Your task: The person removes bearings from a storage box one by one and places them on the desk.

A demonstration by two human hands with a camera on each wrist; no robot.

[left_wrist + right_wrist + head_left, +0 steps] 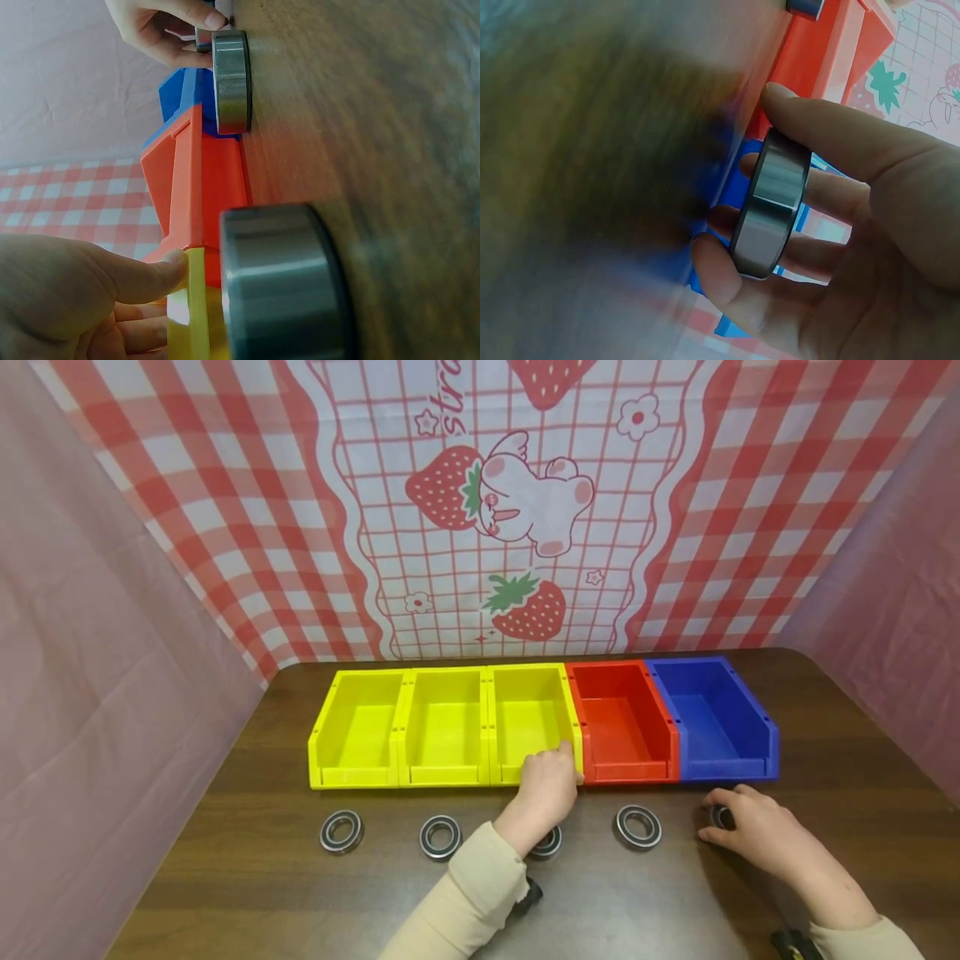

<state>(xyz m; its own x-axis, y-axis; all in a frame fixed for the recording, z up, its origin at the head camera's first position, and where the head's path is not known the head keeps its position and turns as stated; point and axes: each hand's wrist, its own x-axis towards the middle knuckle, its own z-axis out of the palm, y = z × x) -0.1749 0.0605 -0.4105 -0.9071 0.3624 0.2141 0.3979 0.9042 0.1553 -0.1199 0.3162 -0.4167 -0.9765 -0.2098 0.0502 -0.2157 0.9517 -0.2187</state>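
Note:
My left hand is at the front right corner of the third yellow bin. In the left wrist view its thumb presses the yellow rim, with the other fingers curled behind the wall. My right hand holds a ball bearing by its outer edge, thumb on one side and fingers round the other, in front of the blue bin. Another bearing lies partly hidden under my left wrist. To its right a bearing lies flat before the red bin.
Two more yellow bins, the leftmost and its neighbour, continue the row. Before them lie two bearings, one left and one nearer the middle. A checked strawberry cloth hangs behind the brown table.

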